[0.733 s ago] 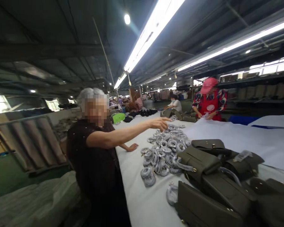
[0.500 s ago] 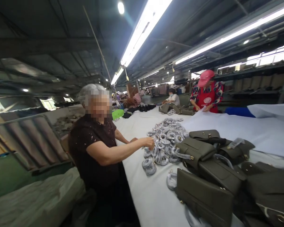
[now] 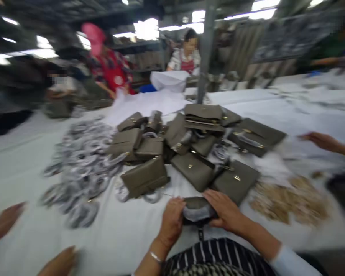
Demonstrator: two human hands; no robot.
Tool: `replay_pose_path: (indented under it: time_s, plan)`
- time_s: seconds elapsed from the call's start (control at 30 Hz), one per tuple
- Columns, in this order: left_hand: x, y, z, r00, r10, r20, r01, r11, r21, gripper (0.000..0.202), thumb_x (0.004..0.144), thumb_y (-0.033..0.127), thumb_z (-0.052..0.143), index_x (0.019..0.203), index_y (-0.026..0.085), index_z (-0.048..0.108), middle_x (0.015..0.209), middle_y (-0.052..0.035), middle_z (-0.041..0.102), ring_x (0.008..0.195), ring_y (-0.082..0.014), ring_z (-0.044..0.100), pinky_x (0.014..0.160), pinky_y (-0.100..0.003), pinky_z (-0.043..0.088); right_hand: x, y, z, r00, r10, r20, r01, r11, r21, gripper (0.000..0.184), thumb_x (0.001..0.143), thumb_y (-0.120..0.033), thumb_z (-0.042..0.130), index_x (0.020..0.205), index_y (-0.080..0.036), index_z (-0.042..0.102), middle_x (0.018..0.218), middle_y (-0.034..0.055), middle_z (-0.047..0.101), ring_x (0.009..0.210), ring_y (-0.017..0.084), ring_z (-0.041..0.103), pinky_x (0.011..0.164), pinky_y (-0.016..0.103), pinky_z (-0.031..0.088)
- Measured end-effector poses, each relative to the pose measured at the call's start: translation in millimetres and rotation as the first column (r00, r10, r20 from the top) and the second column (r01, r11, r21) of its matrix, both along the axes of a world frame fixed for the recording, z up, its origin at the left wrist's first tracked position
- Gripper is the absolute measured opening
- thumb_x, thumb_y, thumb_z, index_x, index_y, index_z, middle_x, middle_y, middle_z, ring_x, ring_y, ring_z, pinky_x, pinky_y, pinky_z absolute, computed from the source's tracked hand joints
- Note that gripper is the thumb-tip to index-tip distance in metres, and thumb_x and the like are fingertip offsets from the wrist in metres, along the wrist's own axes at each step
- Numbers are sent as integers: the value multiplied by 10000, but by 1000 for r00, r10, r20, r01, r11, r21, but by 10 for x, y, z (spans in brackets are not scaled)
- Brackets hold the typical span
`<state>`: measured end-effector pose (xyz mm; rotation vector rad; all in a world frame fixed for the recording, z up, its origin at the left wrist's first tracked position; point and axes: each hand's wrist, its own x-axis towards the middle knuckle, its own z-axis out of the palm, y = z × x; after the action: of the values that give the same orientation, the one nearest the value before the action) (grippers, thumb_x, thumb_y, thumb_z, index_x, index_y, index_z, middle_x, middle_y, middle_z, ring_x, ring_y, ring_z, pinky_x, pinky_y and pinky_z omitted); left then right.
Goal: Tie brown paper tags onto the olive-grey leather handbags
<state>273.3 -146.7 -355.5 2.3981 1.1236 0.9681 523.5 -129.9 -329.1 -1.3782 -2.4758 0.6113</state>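
Observation:
Close to my body at the near edge of the white table (image 3: pixel 23 161), both hands grip one small olive-grey bag (image 3: pixel 197 210) with a clear plastic wrap on it. My left hand (image 3: pixel 171 221) clasps its left end, and a thin bracelet shows on that wrist. My right hand (image 3: pixel 224 211) covers its right end. Just beyond lies a heap of olive-grey handbags (image 3: pixel 189 153) with gold clasps, the nearest bags (image 3: pixel 235 183) almost touching my right hand.
Several grey wrapped strap coils (image 3: pixel 80 168) spread to the left of the heap. A pile of small tan pieces (image 3: pixel 290 199) lies at right. Another person's hands (image 3: pixel 5 222) rest at lower left; one more hand (image 3: pixel 322 140) reaches in from the right. Co-workers (image 3: pixel 106 65) stand across the table.
The view has swung from the co-worker on the left and the far table down to my own hands, which now show holding the small bag. The picture is blurred by the turn.

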Motion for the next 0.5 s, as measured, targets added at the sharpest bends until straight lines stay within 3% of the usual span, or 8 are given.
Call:
replay_pose_path:
  time_s: [0.07,0.17,0.23,0.33,0.4,0.5]
  plan:
    - [-1,69,-180,998,16,-54,-11,996,91,393,874,43,461,1242,164,528,1213,-126,631,1196,-250,536,1040,-523,423,367,-347,11,990,-142,12,142,989,-37,721,784,-503,704,1383,-192,453,1414,144,485,1309,312,426,1105,515,355]
    - [-64,217,-267,999,-21,-48,30,983,183,368,862,44,517,1221,118,544,1212,-134,615,1201,-242,525,1088,-468,370,786,-676,-86,925,-379,-25,380,925,29,399,898,-391,564,1240,-184,576,1291,123,599,1224,266,522,1075,483,398]
    - [-91,215,-217,998,-55,-38,62,977,204,341,861,53,525,1197,100,558,1200,-144,613,1191,-245,531,1088,-452,363,1076,-848,-228,815,-579,-13,580,815,27,276,906,-320,515,1111,-185,641,1161,107,669,1138,249,583,1041,458,432]
    - [-111,147,-127,995,-99,-35,103,976,190,345,849,72,555,1194,97,559,1194,-156,615,1189,-264,536,1076,-459,371,1533,-1046,-455,588,-806,66,809,587,-37,229,873,-265,495,995,-187,672,1061,88,698,1043,234,626,982,412,476]
    - [-125,131,-111,990,-133,-50,139,975,175,372,833,94,586,1203,84,551,1198,-176,611,1190,-287,536,1068,-474,373,1815,-1108,-562,461,-880,119,887,459,-44,250,864,-240,470,987,-165,673,1047,105,697,1010,244,636,946,409,490]
    - [-159,157,-150,983,-162,-86,175,970,171,399,827,122,585,1219,64,536,1198,-196,608,1189,-313,535,1057,-478,369,2135,-1036,-666,323,-931,171,946,323,-27,279,863,-217,442,1018,-136,659,1057,126,684,1009,254,626,932,400,479]
